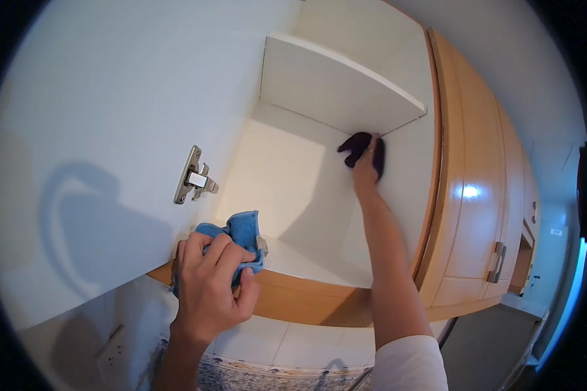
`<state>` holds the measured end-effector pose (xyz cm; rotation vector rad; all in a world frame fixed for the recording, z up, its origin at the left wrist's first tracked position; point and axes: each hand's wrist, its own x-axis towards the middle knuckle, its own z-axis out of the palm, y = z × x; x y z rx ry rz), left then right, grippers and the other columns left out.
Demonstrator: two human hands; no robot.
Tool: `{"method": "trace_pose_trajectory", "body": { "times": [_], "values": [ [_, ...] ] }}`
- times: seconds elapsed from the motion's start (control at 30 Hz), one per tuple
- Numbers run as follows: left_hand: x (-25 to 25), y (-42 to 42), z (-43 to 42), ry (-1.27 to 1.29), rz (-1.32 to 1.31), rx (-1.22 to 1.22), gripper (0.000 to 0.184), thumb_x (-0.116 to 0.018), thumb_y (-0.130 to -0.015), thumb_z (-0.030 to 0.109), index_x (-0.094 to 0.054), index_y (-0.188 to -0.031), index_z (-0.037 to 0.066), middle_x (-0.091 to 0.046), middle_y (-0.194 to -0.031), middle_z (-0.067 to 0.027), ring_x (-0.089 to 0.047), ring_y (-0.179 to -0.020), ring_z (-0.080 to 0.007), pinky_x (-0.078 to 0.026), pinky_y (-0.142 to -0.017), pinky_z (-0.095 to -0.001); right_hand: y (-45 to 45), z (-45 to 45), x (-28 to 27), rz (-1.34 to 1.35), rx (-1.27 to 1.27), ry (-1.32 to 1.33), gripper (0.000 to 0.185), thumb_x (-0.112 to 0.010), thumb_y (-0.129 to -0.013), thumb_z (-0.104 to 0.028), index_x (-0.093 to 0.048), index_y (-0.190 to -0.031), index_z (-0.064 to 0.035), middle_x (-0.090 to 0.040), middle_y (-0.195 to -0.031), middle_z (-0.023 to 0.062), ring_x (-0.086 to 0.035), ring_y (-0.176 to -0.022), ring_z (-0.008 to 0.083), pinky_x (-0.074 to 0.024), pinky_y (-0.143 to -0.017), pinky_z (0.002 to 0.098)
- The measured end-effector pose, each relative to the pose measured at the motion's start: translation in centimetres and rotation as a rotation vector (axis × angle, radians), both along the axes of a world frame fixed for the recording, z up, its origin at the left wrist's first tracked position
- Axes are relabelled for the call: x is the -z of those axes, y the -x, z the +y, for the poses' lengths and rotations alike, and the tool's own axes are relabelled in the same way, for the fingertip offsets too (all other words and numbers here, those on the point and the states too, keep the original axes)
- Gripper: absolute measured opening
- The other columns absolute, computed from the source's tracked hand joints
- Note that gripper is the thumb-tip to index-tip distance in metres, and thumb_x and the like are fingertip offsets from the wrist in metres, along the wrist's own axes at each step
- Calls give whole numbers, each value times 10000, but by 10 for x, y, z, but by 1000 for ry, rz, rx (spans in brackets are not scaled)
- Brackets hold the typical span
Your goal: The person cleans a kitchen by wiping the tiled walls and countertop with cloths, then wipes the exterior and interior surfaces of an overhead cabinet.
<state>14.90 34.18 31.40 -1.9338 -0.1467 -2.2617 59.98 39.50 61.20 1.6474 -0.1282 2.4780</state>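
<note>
My left hand (pixel 212 283) is closed on a blue cloth (pixel 244 229) at the front edge of a wall cabinet, near its lower left corner. My right hand (pixel 366 168) reaches deep into the cabinet and holds a dark cloth (pixel 355 144) against the inner right back corner, just under the white shelf (pixel 332 81). Some of the dark cloth hangs out to the left of the fingers. The cabinet's inner back wall (pixel 287 169) is pale and partly in shadow.
An open white door (pixel 124 98) with a metal hinge (pixel 194 176) fills the left side. Closed wooden doors (pixel 473 169) with a metal handle (pixel 497 262) stand at the right. Below are white tiles (pixel 254 339), a socket plate (pixel 113 352) and a speckled surface (pixel 261 378).
</note>
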Motion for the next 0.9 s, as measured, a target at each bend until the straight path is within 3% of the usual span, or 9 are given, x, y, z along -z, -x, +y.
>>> {"method": "trace_pose_trajectory", "body": {
  "times": [0.23, 0.3, 0.37, 0.47, 0.5, 0.53, 0.57, 0.63, 0.9],
  "values": [
    [-1, -1, 4, -38, -9, -19, 138, -588, -624, 79, -559, -759, 76, -537, -762, -48, -466, -764, -275, -345, -683, -385, 104, -31, 54, 832, 210, 480, 474, -412, -897, -214, -441, -1302, 29, -359, -1417, 157, -186, -1350, 413, 59, -1027, 680],
    [-1, 1, 2, -13, 8, 14, 143, -547, -642, 39, -570, -782, 54, -531, -768, -94, -455, -760, -304, -358, -715, -404, 97, -5, 84, 1434, -133, 518, 458, -427, -889, -240, -477, -1300, -44, -385, -1407, 126, -219, -1346, 389, 44, -970, 753],
    [0, 1, 4, -11, 8, 25, 137, -567, -640, 55, -565, -776, 64, -533, -767, -72, -461, -764, -292, -354, -702, -396, 88, -12, 128, 1311, 429, 877, 465, -447, -878, -287, -490, -1300, -94, -432, -1367, 141, -295, -1314, 387, 34, -909, 808],
    [0, 2, 4, -10, 13, 28, 134, -589, -642, 73, -562, -773, 75, -535, -766, -51, -466, -770, -280, -350, -692, -389, 112, -40, 144, 956, 163, 765, 513, -482, -864, -374, -510, -1279, -74, -441, -1358, 148, -314, -1304, 394, 19, -941, 781],
    [-1, 4, 4, -9, 23, 26, 132, -590, -646, 76, -564, -776, 76, -535, -765, -50, -466, -772, -279, -351, -695, -389, 123, -40, 113, 1108, 183, 758, 593, -496, -848, -433, -484, -1293, -40, -409, -1382, 157, -294, -1316, 394, 26, -963, 753],
    [-1, 5, 4, -12, 29, 17, 132, -590, -646, 76, -564, -776, 76, -535, -765, -50, -466, -772, -279, -351, -695, -389, 166, -63, 92, 1050, 405, 710, 621, -488, -853, -400, -422, -1328, -5, -349, -1425, 155, -234, -1346, 387, 17, -1008, 701],
    [-1, 6, 4, -18, 47, 17, 131, -592, -649, 81, -566, -777, 77, -534, -763, -48, -465, -774, -278, -353, -697, -390, 74, -38, 50, 625, 805, 408, 605, -483, -852, -336, -393, -1347, -2, -340, -1429, 164, -171, -1363, 398, 0, -1065, 620],
    [-3, 6, 6, -33, 58, 8, 130, -593, -651, 86, -568, -778, 78, -533, -760, -47, -464, -775, -277, -354, -699, -391, 83, -67, 13, 328, 2, 322, 620, -488, -840, -344, -408, -1329, 28, -340, -1421, 194, -101, -1373, 411, -21, -1102, 539],
    [0, -1, 3, -7, 1, 12, 164, -560, -608, 71, -564, -772, 72, -529, -784, -80, -450, -783, -306, -346, -729, -414, 104, -43, 63, 864, -336, 437, 756, -436, -849, -329, -161, -1374, 140, -145, -1476, 252, 34, -1363, 458, 47, -1100, 520]
  ]
}}
